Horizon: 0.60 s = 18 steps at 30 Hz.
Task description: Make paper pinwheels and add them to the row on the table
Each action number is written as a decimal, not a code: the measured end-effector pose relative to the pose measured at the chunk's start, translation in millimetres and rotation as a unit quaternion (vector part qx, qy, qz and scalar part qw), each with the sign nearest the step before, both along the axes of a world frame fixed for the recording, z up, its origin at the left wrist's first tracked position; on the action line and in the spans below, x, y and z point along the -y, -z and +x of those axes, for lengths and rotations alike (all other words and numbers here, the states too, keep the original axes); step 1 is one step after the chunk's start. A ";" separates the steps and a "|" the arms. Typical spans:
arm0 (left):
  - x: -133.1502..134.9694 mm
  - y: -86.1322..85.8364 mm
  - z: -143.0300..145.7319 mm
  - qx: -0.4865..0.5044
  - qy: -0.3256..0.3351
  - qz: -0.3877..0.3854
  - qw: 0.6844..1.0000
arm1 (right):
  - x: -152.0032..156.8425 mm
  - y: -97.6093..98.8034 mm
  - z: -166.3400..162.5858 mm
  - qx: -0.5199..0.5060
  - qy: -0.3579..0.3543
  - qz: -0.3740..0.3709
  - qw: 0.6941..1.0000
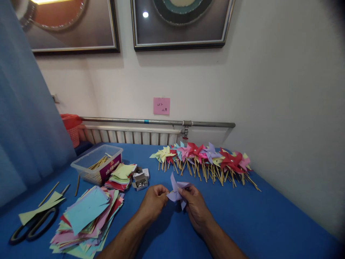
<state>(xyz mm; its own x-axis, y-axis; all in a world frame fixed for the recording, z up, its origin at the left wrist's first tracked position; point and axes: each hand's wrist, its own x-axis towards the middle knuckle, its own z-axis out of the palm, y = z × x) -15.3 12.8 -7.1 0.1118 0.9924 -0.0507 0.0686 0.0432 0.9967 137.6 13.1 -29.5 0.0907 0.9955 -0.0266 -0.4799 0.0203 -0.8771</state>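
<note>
A lavender paper pinwheel [175, 194] is held above the blue tablecloth, its blades folded toward the middle. My right hand [197, 208] grips it from the right, thumb pressed near the centre. On the other side, my left hand [153, 202] is closed in a pinch at the tip of the left blade. No stick shows on this pinwheel. Behind my left hand stand small open boxes of metal pins [141, 183]. Finished-looking pinwheels on sticks [198, 153] lie in a long row beyond my right hand.
A clear plastic box [81, 167] holds wooden sticks at the left. Cut paper sheets [86, 212] are piled in front of it, with a smaller paper stack [121, 174] beside it. Black-handled scissors [43, 225] lie far left under a green strip. A pipe [161, 122] runs along the wall.
</note>
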 end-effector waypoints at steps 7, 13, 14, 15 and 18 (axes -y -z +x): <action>2.0 -4.3 2.2 -0.009 -0.010 -0.010 1.000 | 0.2 0.4 -1.0 -0.012 0.000 -0.012 1.000; 1.6 -3.0 1.9 -0.007 -0.009 0.000 1.000 | 1.0 -1.6 -0.9 -0.014 -0.014 -0.015 1.000; 1.5 -2.4 1.7 -0.007 -0.008 0.002 1.000 | 1.0 -1.9 -0.7 -0.015 -0.014 -0.017 1.000; 1.5 -1.9 1.6 -0.007 -0.008 0.004 1.000 | 1.0 -2.0 -0.6 -0.018 -0.017 -0.020 1.000; 1.9 -2.0 1.0 -0.005 -0.005 0.009 1.000 | 0.7 -1.8 -0.3 -0.036 -0.037 -0.028 0.998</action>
<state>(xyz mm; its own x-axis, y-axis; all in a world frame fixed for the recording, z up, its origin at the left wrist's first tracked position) -14.4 10.9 -5.1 0.1006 0.9943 -0.0344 0.0774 0.0267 0.9966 137.3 12.4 -27.7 0.0129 0.9961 -0.0870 -0.5400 -0.0663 -0.8390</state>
